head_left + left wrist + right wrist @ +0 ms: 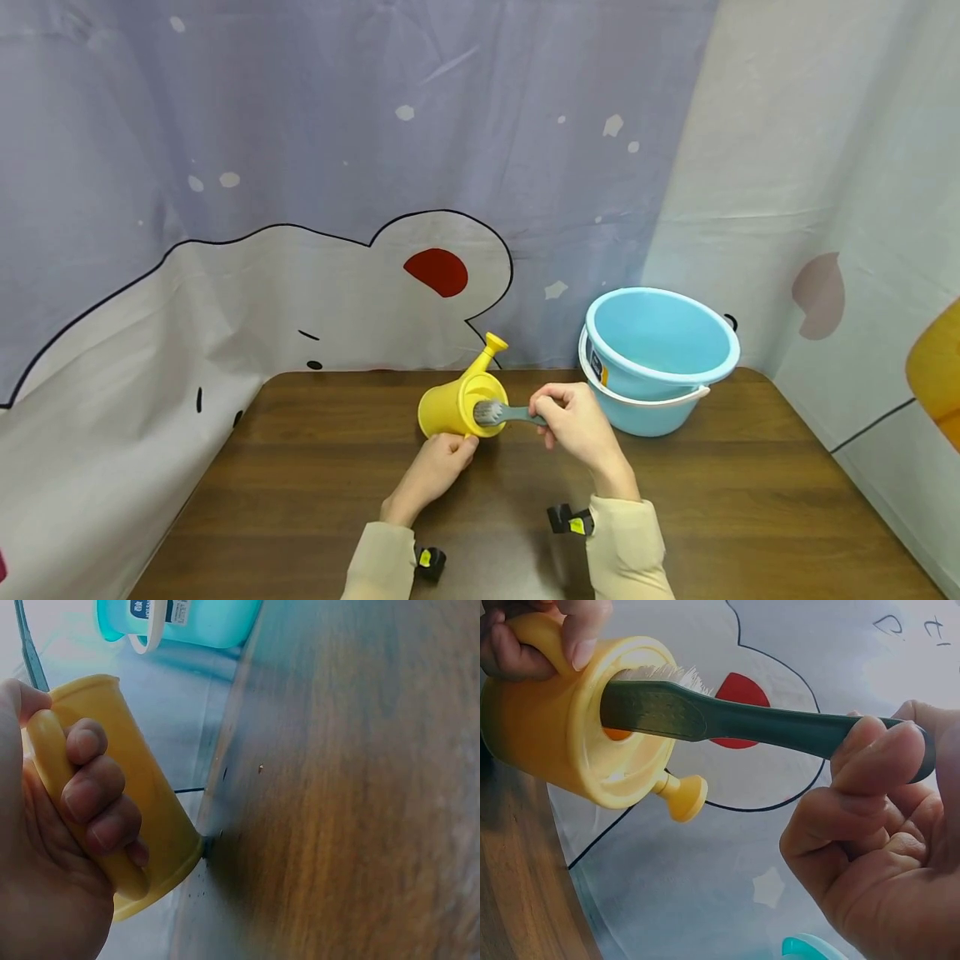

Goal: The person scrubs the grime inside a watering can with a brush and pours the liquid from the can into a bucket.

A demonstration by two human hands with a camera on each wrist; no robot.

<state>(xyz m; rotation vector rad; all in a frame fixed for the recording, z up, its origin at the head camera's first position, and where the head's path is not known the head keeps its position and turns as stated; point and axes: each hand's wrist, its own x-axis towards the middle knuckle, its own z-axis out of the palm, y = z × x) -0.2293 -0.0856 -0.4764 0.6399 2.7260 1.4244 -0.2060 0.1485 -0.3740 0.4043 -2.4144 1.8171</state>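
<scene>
A yellow watering can (pixel 441 410) is held tilted, its mouth turned toward the right hand and its spout pointing up and away. My left hand (pixel 435 468) grips it by the handle (pixel 51 746), several fingers curled round the loop in the left wrist view. Between thumb and fingers my right hand (pixel 577 421) pinches the end of a dark grey-green brush (pixel 772 727). The brush's pale bristles (pixel 667 673) are at the can's mouth, with the head's tip inside the rim. Whether the bristles touch the inner wall, I cannot tell.
On the back right of the brown wooden table (pixel 315 483) stands a light blue bucket (pixel 652 419) with a white handle (pixel 667 402) lowered along its side. A printed curtain (pixel 300 167) hangs behind the table.
</scene>
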